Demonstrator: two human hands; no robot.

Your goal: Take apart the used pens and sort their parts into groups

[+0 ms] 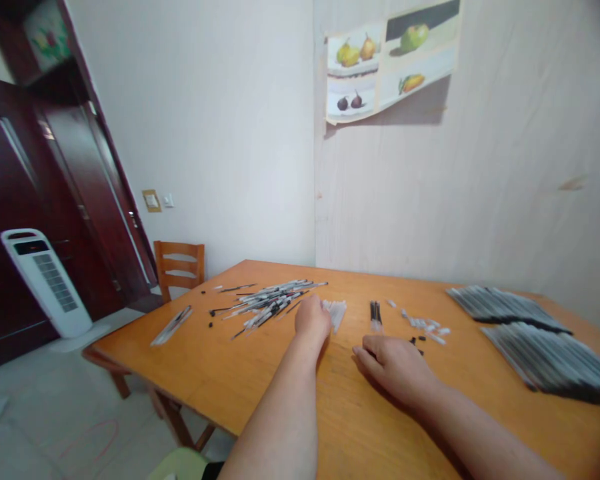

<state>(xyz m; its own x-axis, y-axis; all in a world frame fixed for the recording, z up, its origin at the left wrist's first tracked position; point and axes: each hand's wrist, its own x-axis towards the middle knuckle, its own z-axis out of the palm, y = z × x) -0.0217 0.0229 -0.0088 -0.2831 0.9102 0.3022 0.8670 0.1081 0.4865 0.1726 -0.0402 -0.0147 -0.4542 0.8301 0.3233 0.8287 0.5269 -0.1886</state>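
Observation:
My left hand (313, 323) is closed at the middle of the table, its back towards me and its fingers mostly hidden. Right beside it lies a row of translucent white tubes (336, 313). My right hand (393, 367) rests low over the tabletop with thumb and fingers curled together; whether anything is in them is hidden. Just beyond it is a small group of dark-tipped thin sticks (375, 313), like pen refills, with clear lower ends. Left of my left hand spreads a loose heap of slim black-and-white pen-like sticks (273, 303).
Short white caps (425, 325) and small black pieces (414, 341) lie right of the refills. Two flat rows of pens, a rear one (505, 307) and a front one (550, 360), fill the right side. A clear packet (173, 325) lies left. A chair (180, 267) stands behind the wooden table (180, 373).

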